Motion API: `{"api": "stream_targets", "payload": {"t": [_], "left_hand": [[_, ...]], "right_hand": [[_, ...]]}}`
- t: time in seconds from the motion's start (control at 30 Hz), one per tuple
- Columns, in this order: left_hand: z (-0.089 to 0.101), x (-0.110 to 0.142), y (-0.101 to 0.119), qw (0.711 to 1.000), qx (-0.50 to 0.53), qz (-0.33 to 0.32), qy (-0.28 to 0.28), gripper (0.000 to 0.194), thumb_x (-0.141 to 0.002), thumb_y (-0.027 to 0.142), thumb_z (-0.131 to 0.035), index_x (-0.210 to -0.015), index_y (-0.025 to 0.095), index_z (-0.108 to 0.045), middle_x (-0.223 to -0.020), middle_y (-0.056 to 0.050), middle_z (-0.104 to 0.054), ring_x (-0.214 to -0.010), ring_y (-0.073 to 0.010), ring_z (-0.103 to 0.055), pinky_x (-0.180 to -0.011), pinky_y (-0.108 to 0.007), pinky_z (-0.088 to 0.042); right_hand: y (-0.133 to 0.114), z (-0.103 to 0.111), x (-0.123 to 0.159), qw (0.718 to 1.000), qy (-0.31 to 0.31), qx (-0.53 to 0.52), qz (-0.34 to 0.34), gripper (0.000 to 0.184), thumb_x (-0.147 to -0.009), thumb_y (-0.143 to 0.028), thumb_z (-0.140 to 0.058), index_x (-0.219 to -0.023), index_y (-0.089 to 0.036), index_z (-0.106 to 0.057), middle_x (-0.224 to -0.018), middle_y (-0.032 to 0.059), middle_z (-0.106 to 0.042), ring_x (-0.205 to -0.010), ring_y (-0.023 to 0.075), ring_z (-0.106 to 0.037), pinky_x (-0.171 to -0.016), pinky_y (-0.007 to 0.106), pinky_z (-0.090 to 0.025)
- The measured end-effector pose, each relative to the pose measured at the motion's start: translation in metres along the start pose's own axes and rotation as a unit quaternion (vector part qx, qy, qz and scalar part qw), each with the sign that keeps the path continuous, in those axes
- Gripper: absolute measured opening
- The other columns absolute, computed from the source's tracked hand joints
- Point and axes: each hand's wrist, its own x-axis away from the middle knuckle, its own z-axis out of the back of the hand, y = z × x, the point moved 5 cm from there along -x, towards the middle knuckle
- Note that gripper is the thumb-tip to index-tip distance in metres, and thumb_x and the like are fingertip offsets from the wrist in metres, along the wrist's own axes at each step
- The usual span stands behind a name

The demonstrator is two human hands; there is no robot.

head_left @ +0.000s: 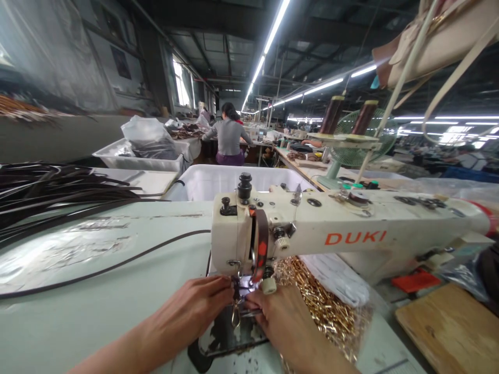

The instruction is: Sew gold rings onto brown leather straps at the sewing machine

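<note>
Metal snap hook (pixel 236 316) hangs below the needle area of the white DUKI sewing machine (pixel 354 236), between the person's two hands, toward the near edge of the surface (pixel 156 223). The left hand (pixel 195 301) comes in from the near left, its fingers drawn narrow beside a small dark piece just above the hook. The right hand (pixel 283 314) reaches in from the near right, its fingers curled close to the presser foot. Whether either hand's fingers actually grip anything cannot be told, since the small parts there are hidden or blurred.

One thin dark strip (pixel 39 291) curves from the left edge of the surface to the machine's head. Toward the far left corner lies a heap of dark strips (pixel 58 197). Right of the right hand, a clear plastic bag of gold-coloured metal hooks (pixel 335 317) rests under the machine's arm. A white bin (pixel 195 182) stands beyond the far edge.
</note>
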Motion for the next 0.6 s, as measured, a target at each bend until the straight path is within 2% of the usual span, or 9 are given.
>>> {"api": "stream_targets", "payload": {"t": [0.1, 0.27, 0.37, 0.5, 0.6], "left_hand": [[-0.0037, 0.0014, -0.0033, 0.999, -0.003, 0.018, -0.027, 0.029, -0.098, 0.016, -0.032, -0.107, 0.017, -0.059, -0.106, -0.009, -0.066, -0.095, -0.0223, -0.064, -0.084, -0.036, -0.055], [-0.0007, 0.0035, -0.007, 0.999, 0.009, 0.019, 0.025, 0.03, -0.092, 0.009, -0.035, -0.107, 0.019, -0.059, -0.111, -0.008, -0.066, -0.095, -0.0212, -0.064, -0.086, -0.033, -0.055], [-0.0013, 0.0035, -0.0072, 0.999, 0.004, 0.009, 0.033, 0.03, -0.092, 0.009, -0.036, -0.108, 0.019, -0.059, -0.112, -0.007, -0.066, -0.097, -0.0206, -0.064, -0.088, -0.031, -0.055], [-0.0021, 0.0033, -0.0076, 0.999, 0.006, 0.02, 0.038, 0.028, -0.092, 0.01, -0.037, -0.108, 0.019, -0.059, -0.113, -0.008, -0.065, -0.101, -0.0215, -0.064, -0.088, -0.032, -0.055], [-0.002, 0.0038, -0.007, 0.998, 0.023, 0.016, 0.051, 0.028, -0.095, 0.013, -0.036, -0.109, 0.019, -0.059, -0.107, -0.008, -0.066, -0.102, -0.0218, -0.063, -0.087, -0.032, -0.056]], "right_hand": [[0.0034, 0.0037, 0.001, 1.0, 0.013, -0.025, -0.009, 0.019, -0.08, -0.01, -0.059, -0.084, -0.027, -0.066, -0.087, -0.0052, -0.071, -0.077, 0.016, -0.066, -0.062, 0.024, -0.037], [0.0022, 0.0052, -0.0015, 1.0, 0.016, -0.013, -0.019, 0.016, -0.085, -0.014, -0.056, -0.078, -0.025, -0.066, -0.083, -0.0039, -0.069, -0.073, 0.0144, -0.065, -0.062, 0.025, -0.036], [0.0023, 0.0048, -0.0025, 0.999, 0.024, -0.012, -0.023, 0.017, -0.089, -0.017, -0.054, -0.076, -0.023, -0.065, -0.079, -0.0033, -0.067, -0.07, 0.014, -0.064, -0.061, 0.024, -0.036], [0.0042, 0.0073, -0.0024, 0.997, 0.063, -0.029, -0.038, 0.014, -0.091, -0.02, -0.052, -0.087, -0.023, -0.065, -0.09, -0.0015, -0.067, -0.074, 0.0153, -0.064, -0.064, 0.025, -0.039], [0.0052, 0.008, -0.0032, 0.996, 0.074, -0.032, -0.046, 0.015, -0.09, -0.02, -0.052, -0.096, -0.023, -0.065, -0.095, 0.0002, -0.066, -0.073, 0.0166, -0.064, -0.063, 0.026, -0.04]]}}
